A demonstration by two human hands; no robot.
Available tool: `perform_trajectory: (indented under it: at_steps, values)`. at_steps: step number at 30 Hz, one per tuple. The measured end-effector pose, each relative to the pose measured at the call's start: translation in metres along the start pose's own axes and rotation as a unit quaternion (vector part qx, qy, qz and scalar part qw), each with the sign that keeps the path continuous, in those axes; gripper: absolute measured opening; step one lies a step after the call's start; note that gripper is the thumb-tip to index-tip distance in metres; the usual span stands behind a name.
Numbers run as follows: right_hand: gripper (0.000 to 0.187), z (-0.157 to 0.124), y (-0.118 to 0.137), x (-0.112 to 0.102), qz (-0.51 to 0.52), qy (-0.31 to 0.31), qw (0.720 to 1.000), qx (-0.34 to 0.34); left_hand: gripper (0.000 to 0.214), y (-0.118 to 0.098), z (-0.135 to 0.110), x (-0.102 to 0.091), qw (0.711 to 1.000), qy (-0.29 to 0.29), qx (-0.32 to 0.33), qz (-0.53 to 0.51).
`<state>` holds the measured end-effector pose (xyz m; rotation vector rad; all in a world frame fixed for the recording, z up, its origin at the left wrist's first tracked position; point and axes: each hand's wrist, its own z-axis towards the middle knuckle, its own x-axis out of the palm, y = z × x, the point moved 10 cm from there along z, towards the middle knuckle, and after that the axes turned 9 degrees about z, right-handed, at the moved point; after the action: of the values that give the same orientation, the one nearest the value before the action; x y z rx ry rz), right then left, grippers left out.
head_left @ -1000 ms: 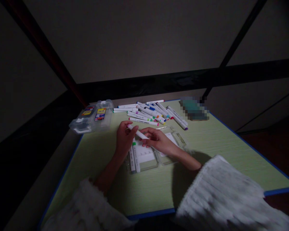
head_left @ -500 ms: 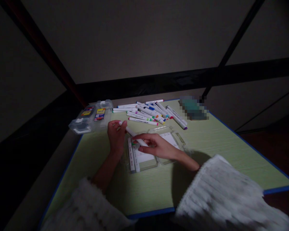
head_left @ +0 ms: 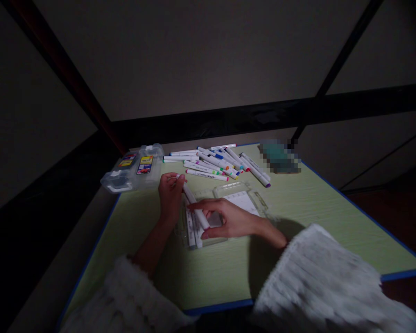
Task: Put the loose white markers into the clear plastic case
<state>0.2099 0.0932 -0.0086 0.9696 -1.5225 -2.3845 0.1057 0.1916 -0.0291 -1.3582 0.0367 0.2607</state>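
A white marker is held between both hands, slanting down from upper left to lower right. My left hand pinches its far end between thumb and fingers. My right hand grips its near end, the thumb below and the fingers over the barrel. Beneath the hands lies an opened clear plastic case. Two white markers rest side by side along the left of its near tray; the right hand partly covers that tray. A white printed sheet shows in the other half.
Behind the hands lies a loose pile of white markers with coloured ends. Two clear cases with labels stand at the back left. A pixelated flat object lies at the back right. The green table has a blue edge.
The held marker has tipped more steeply, its near end moving down toward the case's tray. My left hand has shifted slightly right, and the right hand has lowered a little.
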Motion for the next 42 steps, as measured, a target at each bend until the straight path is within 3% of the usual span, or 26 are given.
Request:
perform_trajectory:
  at_steps: [6,16,29,42]
  values:
    - [0.05,-0.002,0.007,0.004,-0.114,0.006,0.992,-0.057,0.019,0.004,0.006,0.003,0.997,0.006,0.031,0.069]
    - [0.044,-0.007,0.005,0.018,-0.283,0.048,0.954,-0.088,0.018,0.012,0.006,0.017,0.983,0.067,0.054,0.16]
    - [0.042,-0.01,0.016,0.031,-0.362,0.054,0.919,-0.148,0.007,0.012,0.002,0.03,0.977,0.116,0.026,0.178]
    - [0.038,-0.01,0.012,0.041,-0.385,0.101,0.907,-0.134,0.008,0.019,0.001,0.034,0.973,0.134,0.031,0.184]
